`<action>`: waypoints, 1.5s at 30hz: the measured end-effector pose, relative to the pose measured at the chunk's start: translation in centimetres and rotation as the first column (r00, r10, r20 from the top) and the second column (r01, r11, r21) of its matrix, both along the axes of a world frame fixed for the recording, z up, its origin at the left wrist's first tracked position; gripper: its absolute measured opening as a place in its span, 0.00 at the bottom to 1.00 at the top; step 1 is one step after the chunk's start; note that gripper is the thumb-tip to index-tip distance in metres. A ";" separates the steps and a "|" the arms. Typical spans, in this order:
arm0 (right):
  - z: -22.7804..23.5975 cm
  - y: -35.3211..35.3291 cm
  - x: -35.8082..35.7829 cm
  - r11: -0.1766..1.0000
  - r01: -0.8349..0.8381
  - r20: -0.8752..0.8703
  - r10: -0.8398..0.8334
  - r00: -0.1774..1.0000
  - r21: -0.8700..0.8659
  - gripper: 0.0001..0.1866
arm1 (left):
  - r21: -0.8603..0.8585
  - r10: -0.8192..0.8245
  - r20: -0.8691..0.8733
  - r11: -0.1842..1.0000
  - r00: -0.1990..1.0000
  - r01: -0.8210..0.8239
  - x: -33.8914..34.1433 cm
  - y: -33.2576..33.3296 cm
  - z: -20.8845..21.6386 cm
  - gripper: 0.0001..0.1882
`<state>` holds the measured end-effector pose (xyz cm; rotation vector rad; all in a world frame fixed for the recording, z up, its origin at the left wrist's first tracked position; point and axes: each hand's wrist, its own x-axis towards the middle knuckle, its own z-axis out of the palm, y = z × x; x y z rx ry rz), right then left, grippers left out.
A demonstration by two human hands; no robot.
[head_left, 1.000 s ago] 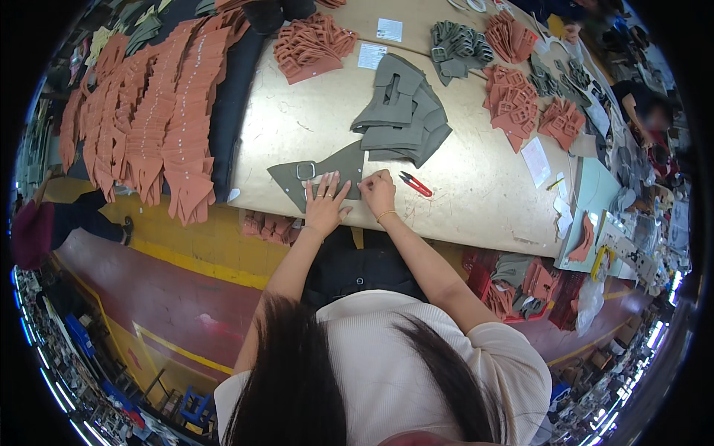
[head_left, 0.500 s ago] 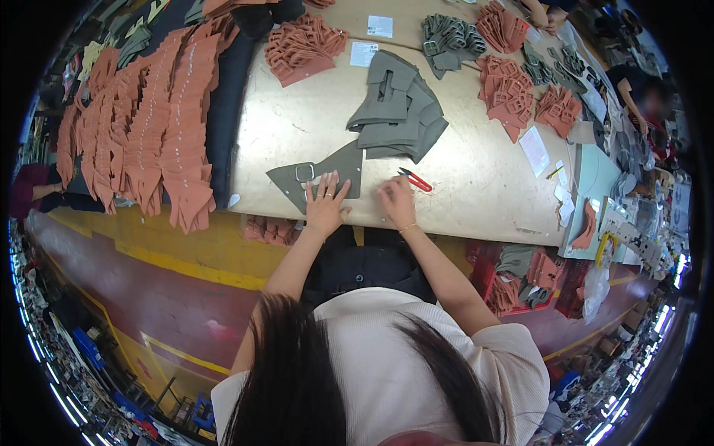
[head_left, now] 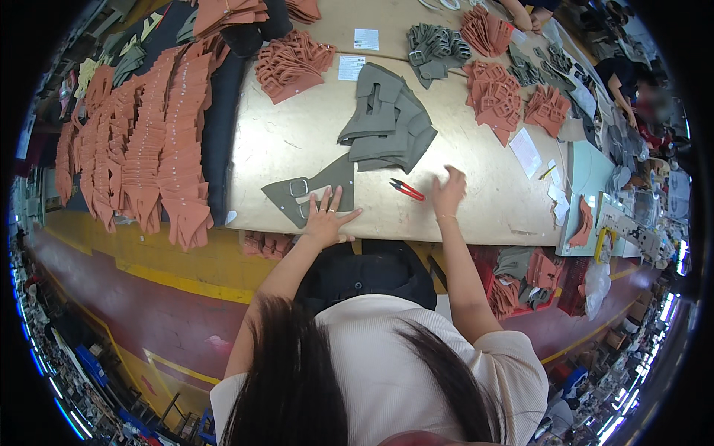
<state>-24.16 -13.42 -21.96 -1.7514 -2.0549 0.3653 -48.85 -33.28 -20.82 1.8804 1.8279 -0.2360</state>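
Observation:
Spread on the near edge of a grey-green cut piece, my left hand [head_left: 325,223] lies flat with its fingers apart. This cut piece [head_left: 340,178] has a square metal buckle [head_left: 298,187] near its left corner. To the right, above the bare tabletop [head_left: 476,215], my right hand [head_left: 449,192] holds nothing and its fingers are apart, slightly blurred. Between the hands lie red-handled thread snips [head_left: 407,190], touched by neither hand. Beyond them sits a fanned stack of grey-green pieces [head_left: 394,123].
Piles of buckled rust-coloured pieces [head_left: 295,63] and grey-green pieces [head_left: 436,52] line the far side. Rows of rust-coloured pieces [head_left: 182,141] cover the left. Paper labels [head_left: 526,151] lie at right. A red crate [head_left: 487,275] stands below the table edge. Other people work at far right.
My right hand has moved right, away from the snips, and its fingers have spread. My left hand stays on the buckled piece. The whole view has shifted slightly.

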 end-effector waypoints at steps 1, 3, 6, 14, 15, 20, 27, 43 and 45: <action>0.2 0.9 -2.2 0.991 -0.118 -0.039 0.121 0.992 0.061 0.22 | 0.032 -0.018 0.021 0.999 1.000 0.018 -0.1 -0.3 -0.1 0.41; 0.6 1.9 -7.2 0.937 -0.326 0.010 0.328 0.945 0.124 0.22 | 0.124 -0.052 0.059 0.991 0.997 0.044 -0.1 -1.2 -0.4 0.41; 1.2 2.7 -13.6 0.763 -0.574 0.176 0.547 0.818 0.297 0.28 | 0.224 0.026 0.113 0.973 0.993 -0.051 0.7 -3.1 -1.0 0.40; 4.5 4.8 -21.1 0.706 -0.704 0.166 0.688 0.707 0.074 0.14 | 0.321 0.312 0.241 0.868 0.919 -0.379 0.6 -7.7 -0.8 0.34; 5.9 4.8 -21.2 0.738 -0.674 0.020 0.674 0.738 0.009 0.13 | 0.340 0.379 0.264 0.824 0.887 -0.453 0.4 -8.0 -0.8 0.33; 11.8 2.5 -20.4 0.639 -0.671 -0.794 0.150 0.589 -0.377 0.12 | 0.291 0.639 0.564 0.439 0.523 -0.850 -1.4 -8.1 -1.5 0.30; 3.7 -6.9 -17.0 0.356 -0.688 -0.754 -0.489 0.440 -0.632 0.12 | -0.872 -0.004 0.484 -0.084 -0.875 -0.482 -7.0 -8.7 -2.8 0.37; -3.6 -5.6 -13.7 0.437 -0.483 -0.633 -0.320 0.705 -0.759 0.24 | -0.515 0.468 0.717 -0.144 -0.516 -0.845 -7.5 -7.1 -4.3 0.21; -3.6 -5.9 -13.9 0.480 -0.471 -0.647 -0.318 0.693 -0.741 0.21 | -0.545 0.500 0.674 -0.161 -0.544 -0.823 -7.6 -7.1 -4.3 0.21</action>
